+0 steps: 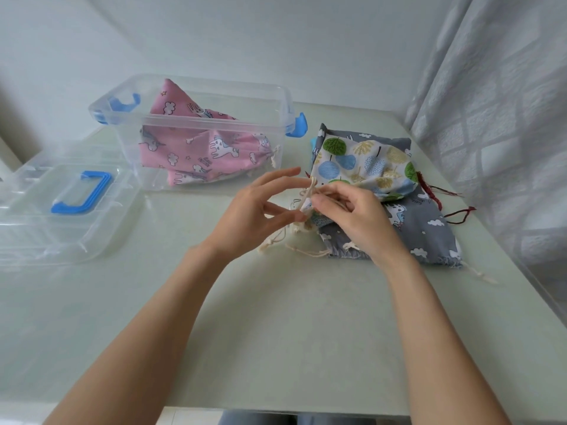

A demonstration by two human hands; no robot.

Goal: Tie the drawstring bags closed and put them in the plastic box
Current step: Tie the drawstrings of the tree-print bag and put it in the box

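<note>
A white drawstring bag with a tree print (pixel 365 167) lies on top of a grey unicorn-print bag (pixel 420 228) at the right of the table. My left hand (pixel 260 210) and my right hand (pixel 352 216) meet at the tree bag's gathered mouth, each pinching its cream cord (pixel 310 191). Loose cord ends (pixel 276 240) trail on the table below my hands. The clear plastic box (pixel 196 127) with blue latches stands open at the back left, and pink unicorn-print bags (pixel 208 151) lie inside it.
The box's clear lid with a blue handle (pixel 79 194) lies flat at the left. Dark red cords (pixel 441 197) stick out from under the bags at the right. A curtain (pixel 506 118) hangs along the right table edge. The pale table (pixel 276 332) reaches to the front edge.
</note>
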